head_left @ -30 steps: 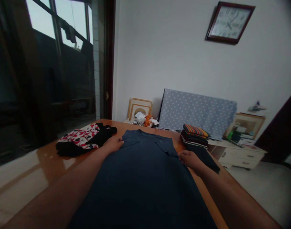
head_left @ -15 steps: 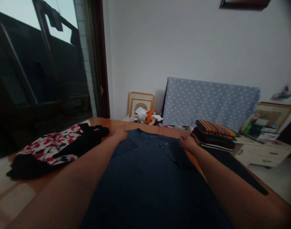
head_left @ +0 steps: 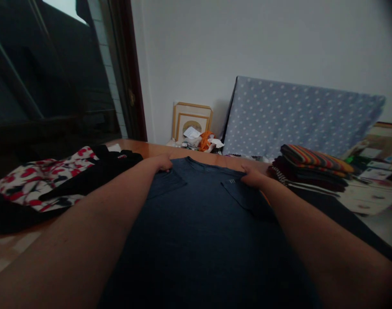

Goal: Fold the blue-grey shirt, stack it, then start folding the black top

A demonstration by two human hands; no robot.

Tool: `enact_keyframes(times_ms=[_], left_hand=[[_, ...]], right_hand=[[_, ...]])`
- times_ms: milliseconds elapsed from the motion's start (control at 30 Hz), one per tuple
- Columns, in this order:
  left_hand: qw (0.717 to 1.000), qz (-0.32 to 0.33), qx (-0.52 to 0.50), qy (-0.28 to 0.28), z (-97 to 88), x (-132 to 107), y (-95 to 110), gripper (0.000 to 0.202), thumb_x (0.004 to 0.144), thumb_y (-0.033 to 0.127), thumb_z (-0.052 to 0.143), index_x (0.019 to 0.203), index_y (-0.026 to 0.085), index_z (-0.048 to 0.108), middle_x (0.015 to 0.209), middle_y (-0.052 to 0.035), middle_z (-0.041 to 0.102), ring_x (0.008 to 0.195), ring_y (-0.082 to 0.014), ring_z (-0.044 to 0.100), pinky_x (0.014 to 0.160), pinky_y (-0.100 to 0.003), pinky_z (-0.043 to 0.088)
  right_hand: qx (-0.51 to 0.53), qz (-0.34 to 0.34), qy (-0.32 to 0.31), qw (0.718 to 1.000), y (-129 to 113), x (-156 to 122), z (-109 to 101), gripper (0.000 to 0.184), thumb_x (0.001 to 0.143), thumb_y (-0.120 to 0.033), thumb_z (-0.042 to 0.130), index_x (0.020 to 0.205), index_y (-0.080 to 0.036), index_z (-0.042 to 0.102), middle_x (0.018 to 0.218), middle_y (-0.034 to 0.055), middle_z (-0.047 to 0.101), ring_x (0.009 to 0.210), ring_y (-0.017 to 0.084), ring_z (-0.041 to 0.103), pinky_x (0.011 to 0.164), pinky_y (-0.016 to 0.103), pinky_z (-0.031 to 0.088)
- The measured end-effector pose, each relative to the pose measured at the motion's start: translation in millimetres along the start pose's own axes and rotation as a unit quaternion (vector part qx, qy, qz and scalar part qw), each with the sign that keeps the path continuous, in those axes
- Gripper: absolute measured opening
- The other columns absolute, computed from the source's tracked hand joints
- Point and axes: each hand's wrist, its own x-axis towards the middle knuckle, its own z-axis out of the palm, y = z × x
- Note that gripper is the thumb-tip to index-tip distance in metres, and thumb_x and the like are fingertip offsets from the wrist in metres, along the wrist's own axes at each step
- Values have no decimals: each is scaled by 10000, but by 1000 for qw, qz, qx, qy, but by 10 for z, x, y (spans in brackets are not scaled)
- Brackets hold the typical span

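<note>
A dark blue T-shirt (head_left: pixel 196 223) lies spread on the wooden table (head_left: pixel 144 148), its neckline at the far side and its hem toward me. My left hand (head_left: pixel 163 163) is closed on the shirt's left shoulder, above the short sleeve. At the right shoulder my right hand (head_left: pixel 251 176) grips the cloth, close to three small pale stripes on the sleeve. Both arms reach forward along the shirt's sides. The lower part of the shirt fades into shadow at the bottom of the view.
Left lies a heap of black clothing with a red-and-white print (head_left: pixel 54 171). Folded clothes (head_left: pixel 312 169) are stacked at the right, beside a dark garment (head_left: pixel 337 210). Behind stand a picture frame (head_left: pixel 176 124), a dotted blue cloth (head_left: pixel 295 116) and a white drawer cabinet (head_left: pixel 363 193).
The view has tilted down and come closer, so the cloth and the stacked clothes appear larger. Both hands stay at the shirt's shoulders, and the shirt remains spread.
</note>
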Motion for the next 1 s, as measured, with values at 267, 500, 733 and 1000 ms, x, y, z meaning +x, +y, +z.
enact_keyframes(times_ms=[267, 500, 733, 1000], left_hand=[[999, -27, 42, 0, -27, -83, 19, 464, 678, 296, 767, 1106, 130, 707, 964, -131, 745, 891, -278, 690, 754, -296, 508], [993, 32, 45, 105, 0, -541, 143, 219, 807, 250, 615, 984, 144, 690, 1117, -160, 680, 1050, -276, 634, 875, -307, 482], [982, 95, 14, 165, -326, -1586, 123, 124, 854, 210, 540, 901, 179, 651, 1006, -97, 618, 966, -229, 595, 861, -314, 467], [960, 175, -73, 207, -515, -3334, -154, 77, 848, 190, 535, 879, 204, 604, 925, -52, 506, 912, -227, 548, 820, -346, 456]], right_hand=[[-98, 18, -10, 995, -190, -201, -31, 334, 709, -127, 643, 1035, -143, 713, 847, 95, 707, 776, 206, 646, 702, 279, 484], [-164, -32, 94, 981, -372, -690, -72, 184, 756, -136, 604, 915, -175, 688, 964, 117, 683, 931, 227, 617, 793, 290, 446], [-163, -62, 135, 975, -478, -1619, -369, 178, 809, -193, 532, 941, -182, 651, 959, 90, 601, 849, 199, 584, 741, 285, 407], [-101, -113, 195, 969, -563, -3216, -511, 159, 823, -219, 515, 934, -205, 628, 907, 53, 559, 819, 193, 561, 737, 292, 408]])
